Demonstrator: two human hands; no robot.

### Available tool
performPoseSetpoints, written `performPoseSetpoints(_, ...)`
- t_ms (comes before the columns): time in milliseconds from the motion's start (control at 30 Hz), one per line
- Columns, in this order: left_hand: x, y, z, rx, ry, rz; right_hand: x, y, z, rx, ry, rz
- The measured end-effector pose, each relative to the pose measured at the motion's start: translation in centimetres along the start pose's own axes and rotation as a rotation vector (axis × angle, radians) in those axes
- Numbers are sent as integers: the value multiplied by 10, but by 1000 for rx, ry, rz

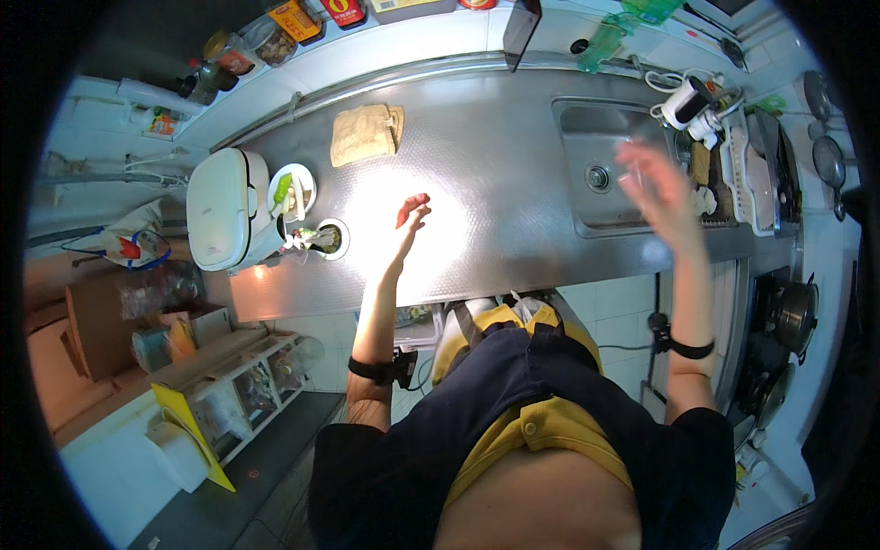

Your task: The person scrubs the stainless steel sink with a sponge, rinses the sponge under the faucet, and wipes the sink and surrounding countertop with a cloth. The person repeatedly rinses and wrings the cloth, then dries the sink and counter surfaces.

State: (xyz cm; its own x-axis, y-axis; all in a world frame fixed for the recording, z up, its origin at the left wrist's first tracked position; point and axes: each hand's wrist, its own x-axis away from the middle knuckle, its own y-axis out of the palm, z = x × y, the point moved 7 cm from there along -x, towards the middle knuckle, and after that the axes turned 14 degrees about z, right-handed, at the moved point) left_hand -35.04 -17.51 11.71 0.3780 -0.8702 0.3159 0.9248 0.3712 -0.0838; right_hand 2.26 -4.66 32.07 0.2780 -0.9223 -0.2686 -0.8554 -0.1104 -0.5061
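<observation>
My left hand (412,220) hovers over the brightly lit middle of the steel counter (495,165). Its fingers are loosely bent and a little apart, with nothing seen in them. My right hand (656,188), blurred by motion, is raised over the right side of the sink (573,156); its fingers look spread and hold nothing that I can see. Nearest to the left hand are a small round container (341,246) with green scraps in it and a white plate (310,188) bearing a green pepper and pale pieces. A folded tan cloth (362,135) lies farther back.
A white lidded bin (217,211) stands at the counter's left end. Right of the sink are a white dish rack (741,179) and a white corded appliance (686,103). Jars (268,41) line the back ledge. A pot (794,316) sits on the stove at far right.
</observation>
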Motion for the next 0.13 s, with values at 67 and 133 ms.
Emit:
performPoseSetpoints(67, 9, 10, 20, -20, 49, -45, -1, -77, -77, -8, -232, 125)
performPoseSetpoints(133, 17, 21, 38, -28, 90, -80, 14, -119, -135, -95, -496, 293)
